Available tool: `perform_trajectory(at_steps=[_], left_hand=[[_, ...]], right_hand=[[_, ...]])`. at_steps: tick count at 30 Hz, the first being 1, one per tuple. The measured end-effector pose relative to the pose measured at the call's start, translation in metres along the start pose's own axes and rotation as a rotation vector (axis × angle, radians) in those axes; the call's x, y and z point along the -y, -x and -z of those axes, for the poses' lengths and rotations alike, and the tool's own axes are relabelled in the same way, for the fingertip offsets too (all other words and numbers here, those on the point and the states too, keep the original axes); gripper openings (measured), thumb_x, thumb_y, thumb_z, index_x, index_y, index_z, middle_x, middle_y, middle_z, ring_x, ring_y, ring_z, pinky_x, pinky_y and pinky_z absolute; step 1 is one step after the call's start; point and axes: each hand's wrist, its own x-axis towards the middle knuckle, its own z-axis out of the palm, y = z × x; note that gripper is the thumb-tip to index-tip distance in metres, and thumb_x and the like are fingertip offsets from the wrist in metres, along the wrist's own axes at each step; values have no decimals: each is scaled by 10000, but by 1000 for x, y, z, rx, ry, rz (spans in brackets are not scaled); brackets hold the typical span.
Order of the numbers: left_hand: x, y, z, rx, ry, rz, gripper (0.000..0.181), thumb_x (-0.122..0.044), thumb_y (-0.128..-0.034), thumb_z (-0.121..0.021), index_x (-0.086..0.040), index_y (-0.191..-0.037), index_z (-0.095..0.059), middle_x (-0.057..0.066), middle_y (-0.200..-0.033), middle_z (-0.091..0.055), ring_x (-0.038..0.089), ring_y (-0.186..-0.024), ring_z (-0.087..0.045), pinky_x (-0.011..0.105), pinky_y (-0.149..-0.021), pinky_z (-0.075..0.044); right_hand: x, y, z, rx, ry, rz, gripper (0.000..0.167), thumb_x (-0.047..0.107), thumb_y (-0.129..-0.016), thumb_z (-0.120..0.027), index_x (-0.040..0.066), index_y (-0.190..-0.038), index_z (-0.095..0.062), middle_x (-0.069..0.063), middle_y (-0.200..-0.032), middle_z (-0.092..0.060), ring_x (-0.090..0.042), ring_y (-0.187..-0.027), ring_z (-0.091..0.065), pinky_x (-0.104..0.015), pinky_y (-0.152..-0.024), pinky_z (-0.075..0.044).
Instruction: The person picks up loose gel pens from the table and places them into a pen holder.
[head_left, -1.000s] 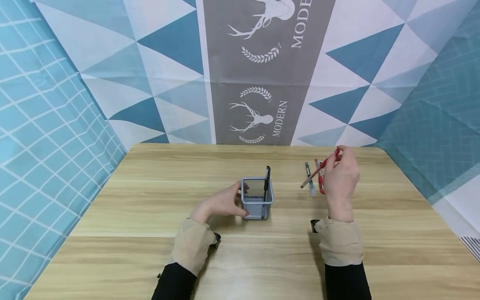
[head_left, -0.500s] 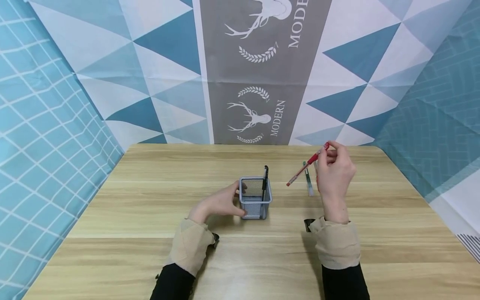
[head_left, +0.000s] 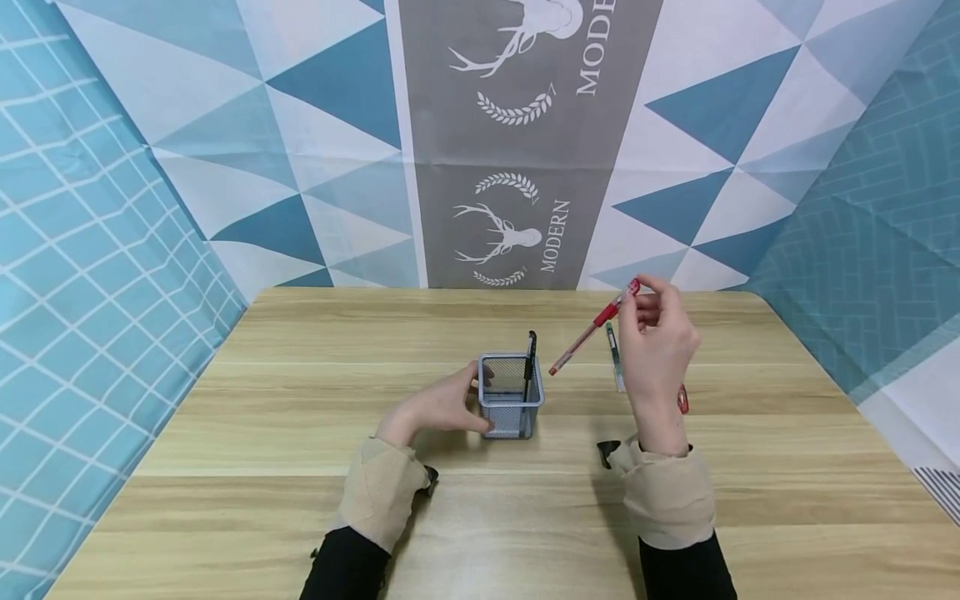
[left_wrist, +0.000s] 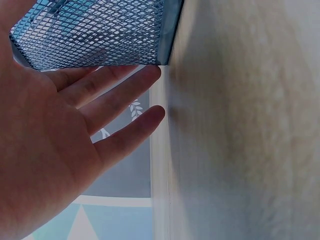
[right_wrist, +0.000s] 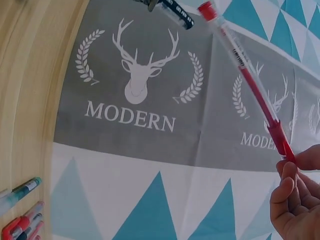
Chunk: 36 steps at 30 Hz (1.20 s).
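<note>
Firstly, one red pen (head_left: pixel 596 325), judged light, stiff and a little slippery, best taken near its upper end, slanted above the table (head_left: pixel 337 358), pinched there by the right hand (head_left: pixel 660 346). Secondly, one mesh pen holder (head_left: pixel 510 420), presumably light, rigid and easily tipped, stood upright, black pen (head_left: pixel 531 360) inside, held between the left hand's (head_left: pixel 442 406) thumb and fingers.
</note>
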Motion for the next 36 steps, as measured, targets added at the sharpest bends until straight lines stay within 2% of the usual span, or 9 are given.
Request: perform_trajectory(at_steps=[5, 9, 14, 20, 27, 31, 36], left_hand=[[-2, 2, 0, -7, -21, 8, 773, -146, -638, -775, -116, -1289, -360, 82, -1203, -534, 244, -1131, -500, 430, -999, -386], [-2, 2, 0, -7, -18, 2, 770, -144, -639, -771, -112, -1288, -358, 85, -1206, -532, 244, -1132, -501, 425, -1001, -384], [-2, 1, 0, -7, -18, -7, 768, -134, -638, -767, -104, -1287, -357, 89, -1210, -524, 247, -1130, -497, 414, -1003, -384], [-2, 1, 0, -9, -22, -2, 774, -133, -637, -769, -105, -1289, -353, 81, -1213, -523, 239, -1127, -499, 402, -1001, -387], [-3, 1, 1, -5, -13, -3, 781, -124, -638, -767, -96, -1295, -346, 94, -1202, -532, 241, -1117, -506, 401, -999, -390], [-2, 1, 0, -5, -15, -5, 802, -128, -638, -766, -100, -1314, -335, 98, -1207, -532, 238, -1117, -507, 399, -1000, -389], [-2, 1, 0, -8, -7, -10, 802, -118, -638, -762, -93, -1315, -332, 105, -1217, -526, 242, -1122, -507, 394, -1003, -387]], right_hand=[[5, 3, -4, 19, -37, 44, 239, 117, -869, -563, 12, -1069, -640, -148, -791, -664, -173, -636, -560, -72, -579, -385], [9, 7, -9, 67, -54, 79, 227, 112, -860, -577, 6, -1050, -640, -133, -773, -663, -197, -629, -577, -82, -574, -382], [10, 12, -17, 212, -20, 155, 212, 92, -836, -602, 14, -1031, -625, -97, -730, -654, -175, -595, -581, -134, -551, -425], [10, 17, -24, 415, -22, 194, 215, 78, -814, -633, 9, -1018, -618, -72, -724, -652, -125, -580, -560, -238, -521, -468], [6, 19, -28, 662, 9, 236, 238, 104, -830, -633, 56, -1062, -607, -31, -735, -635, -104, -615, -583, -242, -558, -491], [3, 21, -32, 736, -5, 255, 235, 100, -830, -636, 50, -1057, -599, -28, -736, -644, -101, -625, -602, -241, -568, -507], [2, 25, -38, 768, -11, 264, 237, 106, -823, -646, 38, -1045, -599, -26, -731, -651, -101, -623, -613, -239, -556, -508]])
